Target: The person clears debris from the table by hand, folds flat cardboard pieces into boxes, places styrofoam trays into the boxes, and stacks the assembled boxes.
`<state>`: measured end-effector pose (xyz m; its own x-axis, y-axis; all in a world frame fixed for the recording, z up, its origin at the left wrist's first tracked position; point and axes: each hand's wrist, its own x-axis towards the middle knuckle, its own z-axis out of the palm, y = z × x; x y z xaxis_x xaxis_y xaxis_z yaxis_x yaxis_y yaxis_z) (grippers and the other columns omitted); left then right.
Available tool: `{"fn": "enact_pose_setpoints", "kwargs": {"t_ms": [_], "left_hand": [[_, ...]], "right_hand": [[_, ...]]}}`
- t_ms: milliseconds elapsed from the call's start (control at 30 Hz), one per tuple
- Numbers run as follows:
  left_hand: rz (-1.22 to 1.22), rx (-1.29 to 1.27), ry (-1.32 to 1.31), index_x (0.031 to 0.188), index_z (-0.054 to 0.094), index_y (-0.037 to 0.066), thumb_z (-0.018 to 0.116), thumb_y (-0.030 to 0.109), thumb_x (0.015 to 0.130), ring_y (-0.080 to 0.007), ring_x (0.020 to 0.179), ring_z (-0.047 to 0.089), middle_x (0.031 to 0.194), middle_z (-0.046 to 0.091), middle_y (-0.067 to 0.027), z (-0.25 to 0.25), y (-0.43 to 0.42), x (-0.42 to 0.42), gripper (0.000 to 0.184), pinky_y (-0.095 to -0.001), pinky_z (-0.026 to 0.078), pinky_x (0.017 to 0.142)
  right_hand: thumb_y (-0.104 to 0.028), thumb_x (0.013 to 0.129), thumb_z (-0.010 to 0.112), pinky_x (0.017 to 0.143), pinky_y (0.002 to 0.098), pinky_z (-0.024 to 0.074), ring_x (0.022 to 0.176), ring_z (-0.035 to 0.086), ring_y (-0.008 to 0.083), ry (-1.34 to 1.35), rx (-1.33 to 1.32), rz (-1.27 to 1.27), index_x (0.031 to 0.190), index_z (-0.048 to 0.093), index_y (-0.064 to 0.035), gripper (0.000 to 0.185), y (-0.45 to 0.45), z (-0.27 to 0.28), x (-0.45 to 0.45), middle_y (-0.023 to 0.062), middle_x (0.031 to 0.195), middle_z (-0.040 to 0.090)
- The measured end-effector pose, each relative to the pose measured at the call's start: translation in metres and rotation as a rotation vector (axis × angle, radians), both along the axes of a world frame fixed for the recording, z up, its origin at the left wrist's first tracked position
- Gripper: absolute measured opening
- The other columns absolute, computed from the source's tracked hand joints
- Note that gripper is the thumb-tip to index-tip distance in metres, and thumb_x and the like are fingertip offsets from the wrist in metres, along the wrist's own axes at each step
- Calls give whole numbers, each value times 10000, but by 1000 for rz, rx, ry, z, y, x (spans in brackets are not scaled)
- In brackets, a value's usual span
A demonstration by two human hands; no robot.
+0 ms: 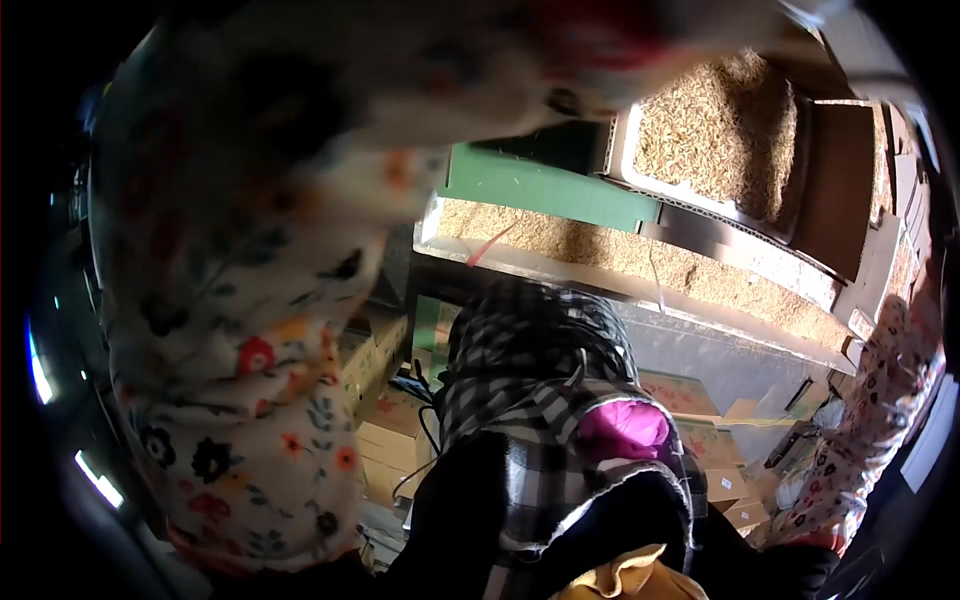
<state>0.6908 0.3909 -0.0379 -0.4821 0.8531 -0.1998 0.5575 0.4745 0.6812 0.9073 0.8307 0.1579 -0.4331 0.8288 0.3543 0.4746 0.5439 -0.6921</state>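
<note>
My left floral sleeve point(240, 400) fills the left side and bends across the top. It is blurred there, and my left hand does not show. At the right edge rises my right floral sleeve point(840, 450); I cannot make out a hand beyond it. Nearest to the raised left forearm is a pale-rimmed container point(622, 150) holding loose tan, husk-like bits point(715, 135). It sits in or against a brown cardboard box point(838, 180). Below runs a long pale-edged trough point(600, 275) with finer tan material point(570, 235) in it.
A green panel point(550, 185) stands behind the trough, with a red strip point(490, 245) at its edge. Cardboard cartons point(390, 440) lie low on the left, and more cartons point(715, 450) on the right. My checked apron point(540, 400) with a pink patch point(625, 430) is below.
</note>
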Motion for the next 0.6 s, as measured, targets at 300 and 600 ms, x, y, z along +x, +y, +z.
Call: {"fn": "enact_pose_setpoints", "kwargs": {"t_ms": [300, 600], "left_hand": [[-163, 189, 511, 1177, 510, 50, 674, 122, 687, -331, 979, 523, 1177, 482, -163, 129, 57, -96, 522, -415, 431, 802], [-1207, 310, 663, 1183, 564, 149, 678, -36, 575, -340, 881, 565, 1029, 515, -159, 137, 272, -8, 646, -377, 476, 735]], "right_hand": [[-487, 837, 565, 806, 380, 499, 858, 586, 206, 141, -167, -92, 990, 586, -60, 454, -49, 2, 28, 140, 897, 596], [-383, 834, 586, 804, 378, 487, 897, 600, 261, 27, 21, -44, 1124, 521, -11, 477, -96, 18, 108, 189, 970, 608]]}}
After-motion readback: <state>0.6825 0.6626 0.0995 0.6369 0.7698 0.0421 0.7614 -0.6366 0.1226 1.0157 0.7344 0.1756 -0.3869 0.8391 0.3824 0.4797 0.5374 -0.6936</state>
